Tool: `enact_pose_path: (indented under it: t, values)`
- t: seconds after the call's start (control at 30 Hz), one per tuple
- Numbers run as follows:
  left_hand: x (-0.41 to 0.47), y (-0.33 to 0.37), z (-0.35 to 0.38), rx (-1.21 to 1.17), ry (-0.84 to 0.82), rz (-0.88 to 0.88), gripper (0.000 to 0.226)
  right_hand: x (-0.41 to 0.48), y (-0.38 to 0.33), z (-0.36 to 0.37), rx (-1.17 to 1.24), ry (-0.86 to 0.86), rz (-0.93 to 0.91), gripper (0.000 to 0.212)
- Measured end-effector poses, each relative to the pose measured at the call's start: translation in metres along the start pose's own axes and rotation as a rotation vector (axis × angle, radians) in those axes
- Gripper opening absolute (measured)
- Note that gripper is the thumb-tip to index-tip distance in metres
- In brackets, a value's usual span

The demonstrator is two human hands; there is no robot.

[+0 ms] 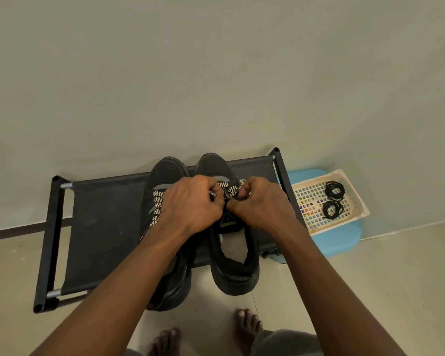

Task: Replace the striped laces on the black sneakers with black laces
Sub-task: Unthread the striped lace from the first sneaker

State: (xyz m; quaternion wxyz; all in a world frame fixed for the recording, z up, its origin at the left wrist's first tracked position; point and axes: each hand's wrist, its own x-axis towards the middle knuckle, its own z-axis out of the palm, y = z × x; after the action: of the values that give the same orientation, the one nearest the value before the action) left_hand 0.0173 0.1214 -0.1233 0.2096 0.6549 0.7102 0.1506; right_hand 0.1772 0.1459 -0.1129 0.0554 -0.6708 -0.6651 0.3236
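Two black sneakers stand side by side on a low black rack, toes toward the wall. The left sneaker keeps its black-and-white striped lace threaded. Over the right sneaker both my hands work at its striped lace. My left hand has its fingers curled round the lace. My right hand pinches the lace near the top eyelets. Two coiled black laces lie in a cream mesh basket to the right.
The basket rests on a light blue stool beside the rack. The rack stands against a plain wall on a tiled floor. My bare feet are at the bottom edge, just in front of the sneakers' heels.
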Motion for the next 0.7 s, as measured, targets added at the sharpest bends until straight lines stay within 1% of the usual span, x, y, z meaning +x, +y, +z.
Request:
enact_pose_path:
  t: [0.03, 0.13, 0.23, 0.3, 0.43, 0.53, 0.7]
  values:
    - [-0.001, 0.000, -0.001, 0.031, 0.005, 0.008, 0.007, 0.000, 0.000, 0.000, -0.001, -0.001, -0.001, 0.031]
    - [-0.004, 0.002, 0.001, 0.117, 0.045, 0.037, 0.020, 0.000, -0.002, -0.001, 0.000, -0.004, 0.000, 0.031]
    - [-0.006, 0.002, 0.005, 0.127, 0.097, 0.049, 0.015, -0.001, -0.002, -0.001, 0.005, -0.004, 0.004, 0.030]
    - [-0.006, 0.002, 0.006, 0.093, 0.096, 0.057, 0.014, -0.001, -0.001, -0.001, 0.006, -0.003, 0.004, 0.030]
    - [-0.002, -0.003, 0.002, 0.005, 0.042, 0.095, 0.011, 0.000, 0.000, -0.002, 0.001, -0.007, 0.010, 0.032]
    - [0.001, -0.009, 0.000, -0.088, 0.014, 0.076, 0.010, 0.000, -0.001, -0.002, 0.003, -0.010, 0.006, 0.036]
    - [0.002, -0.010, 0.003, -0.242, 0.100, 0.019, 0.003, 0.001, 0.002, -0.002, 0.008, 0.011, 0.031, 0.028]
